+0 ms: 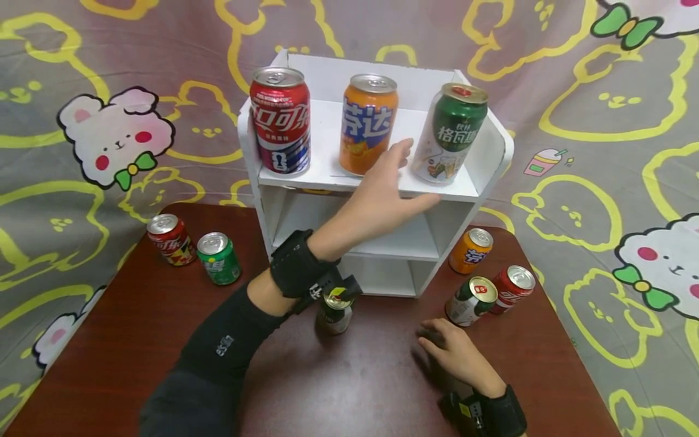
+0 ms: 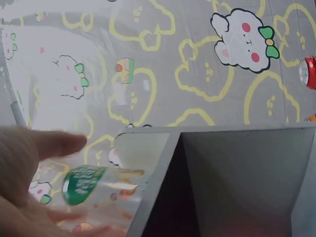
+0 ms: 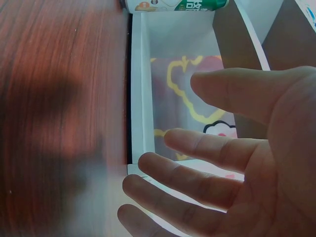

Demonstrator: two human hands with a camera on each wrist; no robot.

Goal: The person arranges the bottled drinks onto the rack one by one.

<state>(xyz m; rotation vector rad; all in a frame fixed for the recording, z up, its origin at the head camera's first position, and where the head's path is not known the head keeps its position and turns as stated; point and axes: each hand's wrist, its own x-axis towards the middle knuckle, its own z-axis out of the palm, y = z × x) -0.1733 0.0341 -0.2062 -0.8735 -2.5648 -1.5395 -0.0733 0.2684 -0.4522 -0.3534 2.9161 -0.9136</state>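
Note:
My left hand (image 1: 382,191) is raised in front of the top of a white shelf unit, fingers and thumb spread. Just beyond it stands a green and white drink can (image 1: 452,133), which in the left wrist view appears as a can (image 2: 106,190) in the space between thumb and fingers. An orange soda can (image 1: 368,124) is behind the fingers to the left, and a red cola can (image 1: 280,121) stands at that shelf's left end. Low over the table, my right hand (image 1: 455,352) has loosely bent, parted fingers and holds nothing. A green and white can (image 1: 471,300) stands just past it.
The white shelf unit (image 1: 505,149) has lower compartments. On the brown table (image 1: 349,388), a red can (image 1: 171,240) and a green can (image 1: 218,258) stand left, another can (image 1: 335,315) in front, partly behind my left wrist, and an orange can (image 1: 471,250) and red can (image 1: 512,288) right.

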